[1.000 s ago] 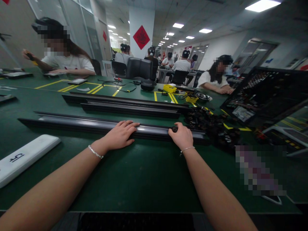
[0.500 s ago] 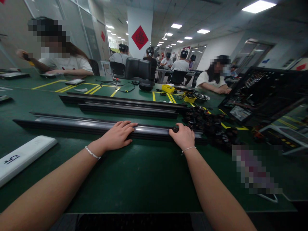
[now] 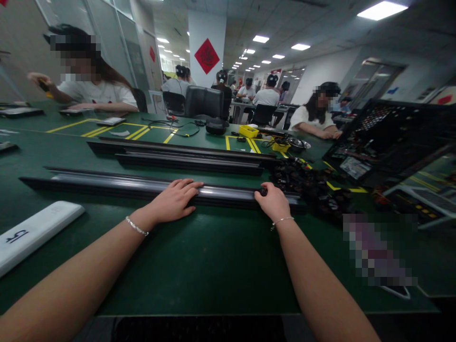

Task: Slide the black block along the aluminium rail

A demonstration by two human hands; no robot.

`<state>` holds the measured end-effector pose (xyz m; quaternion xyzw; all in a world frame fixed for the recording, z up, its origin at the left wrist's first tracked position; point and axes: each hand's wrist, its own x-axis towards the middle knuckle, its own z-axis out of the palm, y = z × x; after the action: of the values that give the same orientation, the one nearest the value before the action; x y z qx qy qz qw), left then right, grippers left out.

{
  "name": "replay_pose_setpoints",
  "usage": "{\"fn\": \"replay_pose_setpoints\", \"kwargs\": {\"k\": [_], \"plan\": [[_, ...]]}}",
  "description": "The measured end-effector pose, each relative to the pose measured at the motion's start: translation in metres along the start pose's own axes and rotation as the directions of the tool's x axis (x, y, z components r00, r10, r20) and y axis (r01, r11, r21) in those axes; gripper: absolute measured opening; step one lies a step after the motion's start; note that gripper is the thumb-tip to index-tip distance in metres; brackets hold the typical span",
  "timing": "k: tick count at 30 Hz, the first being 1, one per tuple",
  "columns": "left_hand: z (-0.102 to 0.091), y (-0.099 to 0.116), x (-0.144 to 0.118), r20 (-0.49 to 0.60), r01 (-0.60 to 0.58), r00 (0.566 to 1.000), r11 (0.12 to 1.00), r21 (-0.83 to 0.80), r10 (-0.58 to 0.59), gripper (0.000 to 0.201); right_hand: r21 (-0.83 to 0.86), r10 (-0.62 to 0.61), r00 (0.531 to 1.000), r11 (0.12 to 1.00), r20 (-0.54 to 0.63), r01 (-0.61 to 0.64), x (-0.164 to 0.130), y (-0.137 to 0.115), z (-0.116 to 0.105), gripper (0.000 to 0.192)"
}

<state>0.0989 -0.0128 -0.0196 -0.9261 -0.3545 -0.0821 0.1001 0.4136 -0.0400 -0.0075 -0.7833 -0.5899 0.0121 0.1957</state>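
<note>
A long black rail (image 3: 117,182) with a shiny grey channel lies across the green table in front of me. My left hand (image 3: 175,199) rests flat on its middle, palm down, fingers stretched out. Farther right, my right hand (image 3: 273,202) closes its thumb and fingers round a small black part (image 3: 263,191) at the channel. How that part meets the rail is hidden under the fingers. Beyond the right hand lies a heap of small black parts (image 3: 306,178). Two more black rails, a longer rail (image 3: 178,148) and a shorter rail (image 3: 192,162), lie behind.
A white bar-shaped case (image 3: 39,232) lies at left. On the right are an open black computer case (image 3: 392,137) and a blurred-out object (image 3: 377,251). Yellow trays (image 3: 248,131) and cables stand farther back. Co-workers sit across the table.
My right hand has slid slightly to the right along the rail with the small black part. My left hand and the rail have stayed in place.
</note>
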Motion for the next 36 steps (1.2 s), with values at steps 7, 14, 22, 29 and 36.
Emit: {"fn": "replay_pose_setpoints", "kwargs": {"k": [7,14,22,29,36], "plan": [[0.0,0.0,0.0,0.002,0.0,1.0,1.0,-0.005,0.0,0.031,-0.063,0.035,0.999,0.997,-0.017,-0.036,-0.001,0.004,-0.002,0.045],[0.001,-0.003,0.004,-0.002,0.027,1.0,0.999,-0.021,-0.027,0.023,-0.067,0.01,1.0,0.998,-0.021,-0.011,0.001,0.005,-0.002,0.038],[0.002,-0.005,0.005,0.003,0.037,0.999,0.998,-0.057,-0.036,0.021,-0.057,-0.018,0.999,0.998,-0.034,0.016,0.002,0.007,0.001,0.04],[-0.001,-0.015,-0.001,0.03,0.074,0.997,0.994,-0.079,-0.072,0.019,-0.023,-0.041,0.998,0.999,-0.038,0.04,-0.002,0.0,0.003,0.038],[0.0,-0.019,-0.003,0.011,0.062,0.998,0.993,-0.105,-0.062,0.019,0.025,-0.03,0.999,0.999,-0.024,0.031,-0.002,0.0,0.003,0.039]]}}
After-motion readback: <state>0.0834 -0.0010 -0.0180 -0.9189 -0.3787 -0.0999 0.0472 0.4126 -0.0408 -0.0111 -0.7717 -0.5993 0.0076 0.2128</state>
